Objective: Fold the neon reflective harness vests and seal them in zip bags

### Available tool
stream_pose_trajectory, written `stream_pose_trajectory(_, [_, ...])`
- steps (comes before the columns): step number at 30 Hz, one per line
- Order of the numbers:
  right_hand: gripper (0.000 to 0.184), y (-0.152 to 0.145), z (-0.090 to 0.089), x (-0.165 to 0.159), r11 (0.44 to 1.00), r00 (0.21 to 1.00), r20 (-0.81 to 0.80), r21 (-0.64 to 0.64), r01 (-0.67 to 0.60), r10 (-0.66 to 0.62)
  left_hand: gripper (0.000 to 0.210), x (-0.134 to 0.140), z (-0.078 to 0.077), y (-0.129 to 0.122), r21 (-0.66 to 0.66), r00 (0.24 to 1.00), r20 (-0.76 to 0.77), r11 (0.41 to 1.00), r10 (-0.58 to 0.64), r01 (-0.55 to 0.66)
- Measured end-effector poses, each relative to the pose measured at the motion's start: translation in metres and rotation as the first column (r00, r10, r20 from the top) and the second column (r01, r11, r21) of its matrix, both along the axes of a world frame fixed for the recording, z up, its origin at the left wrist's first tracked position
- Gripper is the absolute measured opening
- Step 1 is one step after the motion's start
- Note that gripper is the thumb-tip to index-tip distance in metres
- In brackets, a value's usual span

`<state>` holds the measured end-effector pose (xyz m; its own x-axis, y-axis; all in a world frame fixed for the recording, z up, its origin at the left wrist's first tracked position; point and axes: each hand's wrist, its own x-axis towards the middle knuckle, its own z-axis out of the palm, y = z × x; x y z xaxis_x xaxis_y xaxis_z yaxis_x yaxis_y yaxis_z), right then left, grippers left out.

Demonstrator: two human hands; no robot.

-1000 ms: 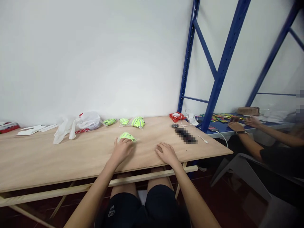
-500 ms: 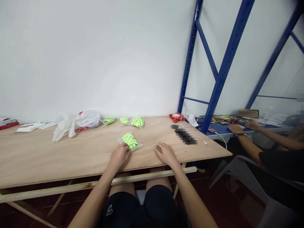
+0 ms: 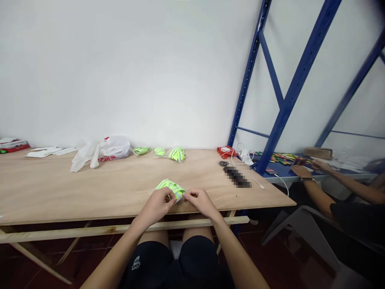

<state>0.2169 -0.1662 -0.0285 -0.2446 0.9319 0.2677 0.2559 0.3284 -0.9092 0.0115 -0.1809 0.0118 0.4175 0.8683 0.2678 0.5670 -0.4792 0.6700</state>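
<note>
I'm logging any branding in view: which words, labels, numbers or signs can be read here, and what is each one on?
Possibly "Slam" and "ble": white print on the dark shorts, small and turned, so uncertain.
Red characters on the white plastic bag: creased and too small to read.
Nearest yellow-green packet: no lettering can be made out.

Neon pkts (image 3: 177, 155): 4 total; 3 just L of ctr, 1 lower ctr. L hand (image 3: 160, 203) + R hand (image 3: 201, 201): 2, lower ctr. Co-worker's hands (image 3: 301, 171): 2, R side. White carrier bag (image 3: 118, 147): 1, mid L. Red cloth (image 3: 231, 152): 1, R of ctr. Pixelated dark item (image 3: 237, 177): 1, R of ctr. Brown block (image 3: 318, 153): 1, far R. Coloured strips (image 3: 279, 159): several, R side; overlapping, exact no. unclear.
</note>
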Motion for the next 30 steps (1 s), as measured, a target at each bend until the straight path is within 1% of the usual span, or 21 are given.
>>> stream_pose_trajectory(3, [0.046,0.0,-0.002,0.0,0.995,1.0,-0.017,-0.096,-0.018,0.016,0.024,-0.002,0.002,-0.001,-0.061,0.994,0.106,0.998,-0.017,0.023])
stream_pose_trajectory(5, [0.05,-0.001,-0.001,-0.002,0.981,0.993,-0.106,-0.181,-0.07,0.051,0.024,-0.004,0.002,-0.001,-0.083,0.986,0.165,0.996,-0.027,0.042])
stream_pose_trajectory(7, [0.049,-0.002,0.0,-0.003,0.968,0.976,-0.203,-0.217,-0.123,0.078,0.023,-0.004,0.0,-0.002,-0.098,0.978,0.205,0.994,-0.031,0.052])
stream_pose_trajectory(9, [0.045,-0.004,0.002,-0.005,0.968,0.958,-0.268,-0.199,-0.154,0.098,0.021,-0.004,-0.002,-0.003,-0.12,0.972,0.232,0.991,-0.028,0.057])
stream_pose_trajectory(13, [0.033,-0.005,0.003,-0.005,0.969,0.93,-0.343,-0.152,-0.195,0.133,0.018,-0.001,-0.003,-0.003,-0.167,0.955,0.295,0.982,-0.031,0.084])
stream_pose_trajectory(15, [0.028,-0.004,0.0,-0.004,0.971,0.913,-0.387,-0.138,-0.195,0.128,0.018,-0.001,-0.002,-0.002,-0.189,0.932,0.361,0.977,-0.026,0.1])
stream_pose_trajectory(17, [0.024,-0.002,-0.003,-0.003,0.979,0.907,-0.409,-0.122,-0.166,0.102,0.019,-0.004,0.0,0.0,-0.229,0.894,0.449,0.967,0.001,0.114])
stream_pose_trajectory(18, [0.023,-0.001,-0.003,-0.003,0.985,0.915,-0.393,-0.106,-0.138,0.086,0.02,-0.007,0.002,0.0,-0.244,0.875,0.483,0.963,0.019,0.114])
stream_pose_trajectory(20, [0.02,0.0,-0.003,-0.003,0.998,0.957,-0.289,-0.036,-0.052,0.04,0.022,-0.012,0.004,0.002,-0.235,0.863,0.504,0.968,0.045,0.087])
stream_pose_trajectory(22, [0.018,-0.002,-0.001,-0.004,0.993,0.987,-0.145,0.095,0.077,-0.063,0.021,-0.015,0.005,0.002,-0.161,0.883,0.467,0.986,0.049,0.03])
stream_pose_trajectory(24, [0.012,-0.007,0.003,-0.007,0.945,0.978,-0.012,0.253,0.207,-0.21,0.019,-0.014,0.004,0.0,-0.052,0.911,0.411,0.998,0.04,-0.02])
stream_pose_trajectory(25, [0.008,-0.01,0.005,-0.008,0.914,0.961,0.052,0.326,0.242,-0.273,0.018,-0.013,0.004,-0.001,0.002,0.922,0.385,0.999,0.032,-0.035])
stream_pose_trajectory(26, [0.007,-0.013,0.007,-0.009,0.889,0.942,0.125,0.389,0.242,-0.311,0.016,-0.011,0.003,-0.002,0.051,0.932,0.361,0.998,0.02,-0.042])
stream_pose_trajectory(27, [0.014,-0.016,0.009,-0.01,0.874,0.923,0.21,0.439,0.206,-0.323,0.015,-0.008,0.002,-0.004,0.093,0.941,0.34,0.995,0.008,-0.042])
stream_pose_trajectory(28, [0.023,-0.019,0.01,-0.011,0.868,0.9,0.301,0.474,0.146,-0.316,0.014,-0.006,0.001,-0.006,0.13,0.947,0.321,0.991,-0.005,-0.039])
stream_pose_trajectory(30, [0.038,-0.022,0.011,-0.012,0.873,0.842,0.467,0.487,0.008,-0.268,0.013,0.0,0.001,-0.011,0.189,0.956,0.29,0.982,-0.033,-0.023])
